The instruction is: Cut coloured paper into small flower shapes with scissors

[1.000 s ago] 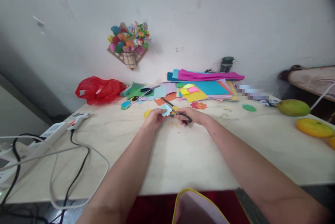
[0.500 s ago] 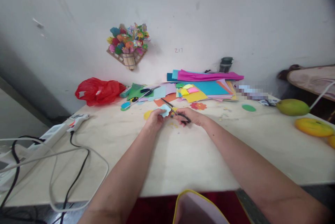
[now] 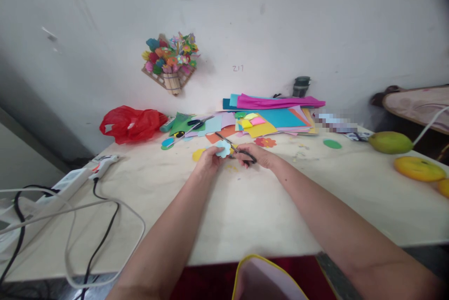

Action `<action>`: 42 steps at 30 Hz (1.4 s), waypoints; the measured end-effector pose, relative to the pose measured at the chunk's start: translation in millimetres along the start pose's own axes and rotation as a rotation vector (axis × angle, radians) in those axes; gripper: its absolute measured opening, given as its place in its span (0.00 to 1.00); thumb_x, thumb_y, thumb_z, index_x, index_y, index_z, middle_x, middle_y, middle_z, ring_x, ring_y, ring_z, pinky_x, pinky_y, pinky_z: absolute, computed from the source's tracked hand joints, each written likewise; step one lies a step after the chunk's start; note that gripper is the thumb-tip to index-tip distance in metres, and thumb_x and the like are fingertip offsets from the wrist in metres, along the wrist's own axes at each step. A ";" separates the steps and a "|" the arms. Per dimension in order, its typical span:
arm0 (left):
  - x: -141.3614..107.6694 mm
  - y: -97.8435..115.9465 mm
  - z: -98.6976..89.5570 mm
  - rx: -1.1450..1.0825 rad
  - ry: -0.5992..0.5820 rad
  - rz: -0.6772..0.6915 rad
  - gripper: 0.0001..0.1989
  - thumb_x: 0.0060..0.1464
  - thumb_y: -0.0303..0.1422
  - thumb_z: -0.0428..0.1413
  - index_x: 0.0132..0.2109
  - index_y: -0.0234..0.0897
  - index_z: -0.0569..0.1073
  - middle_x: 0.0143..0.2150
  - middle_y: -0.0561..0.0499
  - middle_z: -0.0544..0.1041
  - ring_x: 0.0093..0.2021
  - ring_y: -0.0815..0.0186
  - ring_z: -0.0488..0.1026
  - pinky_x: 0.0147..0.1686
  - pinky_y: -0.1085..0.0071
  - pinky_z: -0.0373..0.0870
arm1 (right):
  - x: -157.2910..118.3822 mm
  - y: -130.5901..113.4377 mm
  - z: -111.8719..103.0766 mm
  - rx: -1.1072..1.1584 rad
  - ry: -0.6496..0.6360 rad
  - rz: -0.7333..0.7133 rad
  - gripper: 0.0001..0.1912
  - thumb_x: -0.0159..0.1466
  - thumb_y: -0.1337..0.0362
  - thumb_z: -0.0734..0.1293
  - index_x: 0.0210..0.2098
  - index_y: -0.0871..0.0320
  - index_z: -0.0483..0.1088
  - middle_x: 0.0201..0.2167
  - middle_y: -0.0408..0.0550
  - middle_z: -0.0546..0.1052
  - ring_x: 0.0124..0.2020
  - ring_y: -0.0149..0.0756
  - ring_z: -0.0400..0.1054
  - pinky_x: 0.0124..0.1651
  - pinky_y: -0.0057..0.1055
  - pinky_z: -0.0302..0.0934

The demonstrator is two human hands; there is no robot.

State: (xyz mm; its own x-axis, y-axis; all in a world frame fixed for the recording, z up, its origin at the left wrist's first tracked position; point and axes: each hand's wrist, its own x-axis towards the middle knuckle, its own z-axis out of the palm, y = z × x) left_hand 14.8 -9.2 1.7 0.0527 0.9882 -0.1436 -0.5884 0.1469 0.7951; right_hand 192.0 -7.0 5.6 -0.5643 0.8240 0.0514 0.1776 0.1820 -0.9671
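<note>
My left hand (image 3: 210, 158) pinches a light blue paper flower (image 3: 223, 149) with a scalloped edge. In my right hand (image 3: 253, 152) is a pair of black-handled scissors (image 3: 250, 157), its blades parted beside the flower's right edge. A yellow paper piece (image 3: 199, 154) lies left of the flower, partly behind my left hand. Beyond my right hand rest red and orange paper flowers (image 3: 265, 142). Small paper scraps (image 3: 231, 168) are scattered on the table below the scissors.
Coloured paper sheets (image 3: 277, 120) are stacked along the wall. Another pair of scissors (image 3: 195, 124) lies near a red plastic bag (image 3: 131, 124). White power strips (image 3: 66, 185) with looping cables occupy the left side. Mangoes (image 3: 391, 142) and a green paper oval (image 3: 332, 144) are at right.
The light blue flower has turned and shifted slightly right in my left hand, showing more of its scalloped edge. The scissors stay in my right hand in nearly the same place.
</note>
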 end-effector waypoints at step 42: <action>-6.0 -12.5 13.1 -0.046 0.188 0.217 0.08 0.33 0.21 0.58 0.19 0.33 0.66 0.18 0.54 0.68 0.21 0.72 0.68 0.26 0.75 0.68 | 4.2 -1.2 13.4 0.127 0.063 0.029 0.13 0.55 0.57 0.68 0.28 0.61 0.64 0.17 0.39 0.67 0.15 0.24 0.59 0.18 0.22 0.50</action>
State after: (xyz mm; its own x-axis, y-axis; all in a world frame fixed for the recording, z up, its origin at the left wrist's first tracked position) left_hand 32.5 -16.4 0.4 -0.2263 0.9705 -0.0830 -0.6058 -0.0735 0.7922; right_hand 178.6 -11.0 3.6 -0.5075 0.8609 0.0345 0.0872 0.0912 -0.9920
